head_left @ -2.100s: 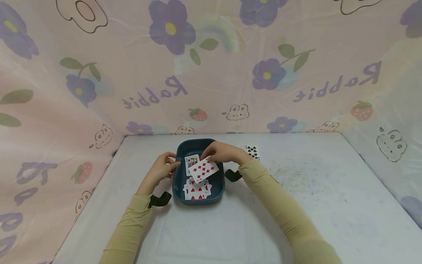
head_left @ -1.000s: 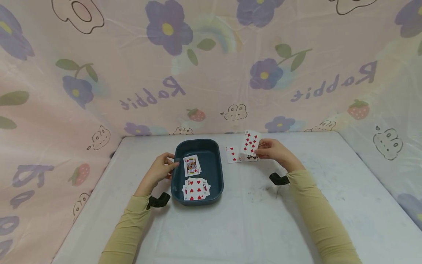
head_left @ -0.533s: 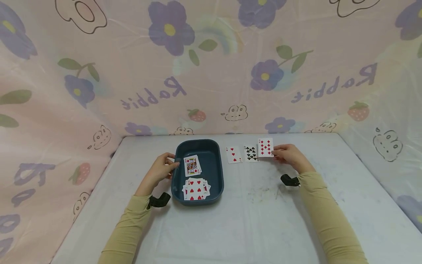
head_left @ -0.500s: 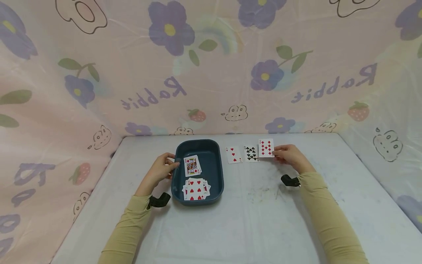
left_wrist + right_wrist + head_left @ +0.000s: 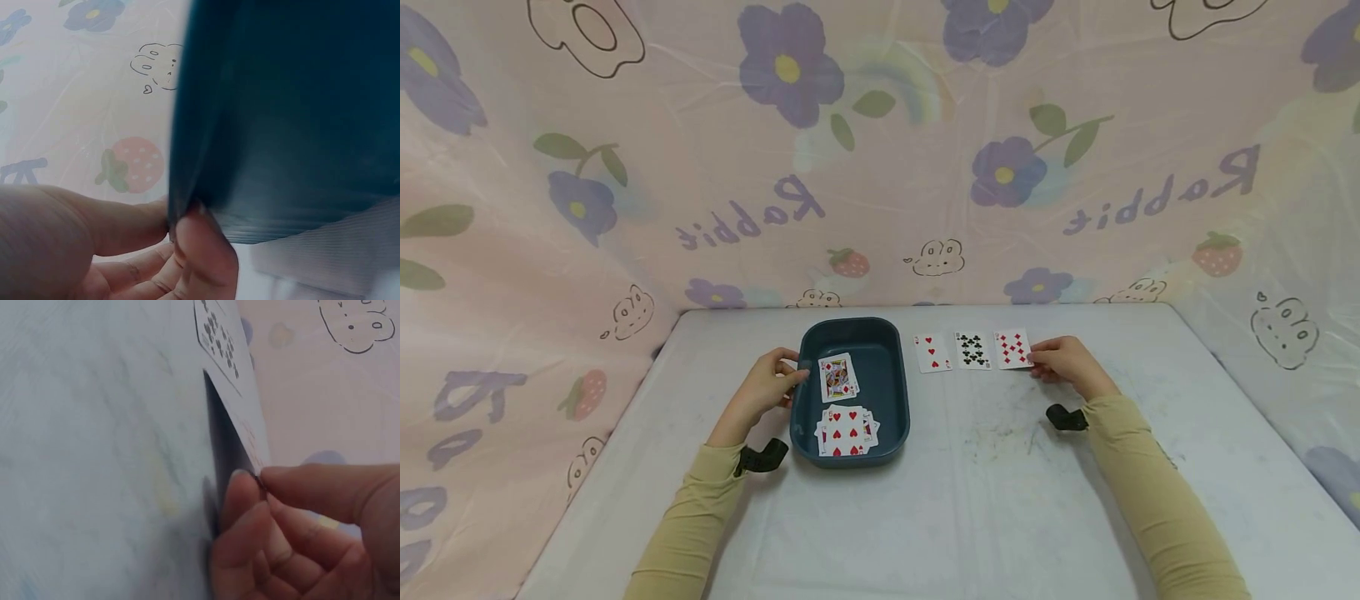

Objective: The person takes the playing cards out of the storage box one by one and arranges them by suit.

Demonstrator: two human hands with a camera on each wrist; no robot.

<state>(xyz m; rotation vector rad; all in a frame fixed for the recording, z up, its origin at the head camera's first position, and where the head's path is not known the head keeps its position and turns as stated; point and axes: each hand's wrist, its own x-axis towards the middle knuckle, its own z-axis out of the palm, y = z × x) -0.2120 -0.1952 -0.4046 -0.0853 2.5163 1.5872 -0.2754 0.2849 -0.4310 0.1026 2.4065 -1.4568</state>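
A dark blue tray [image 5: 892, 392] sits mid-table with a face card [image 5: 838, 378] and a loose pile of heart cards [image 5: 848, 431] inside. My left hand [image 5: 769, 388] grips the tray's left rim [image 5: 187, 156] between thumb and fingers. To the tray's right lie a hearts card [image 5: 932, 352], a clubs card [image 5: 973, 349] and a diamonds card [image 5: 1012, 348] in a row. My right hand [image 5: 1063, 362] pinches the diamonds card [image 5: 247, 434] at its right edge, low against the table; the clubs card [image 5: 215, 331] lies just beyond.
The white table [image 5: 970, 500] is walled on three sides by a pink flowered sheet [image 5: 880, 167]. Black wrist straps [image 5: 762, 455] show on both tan sleeves.
My right hand carried the diamonds card from the tray to the right and lowered it beside the clubs card, almost flat on the table. The left hand stayed on the tray rim.
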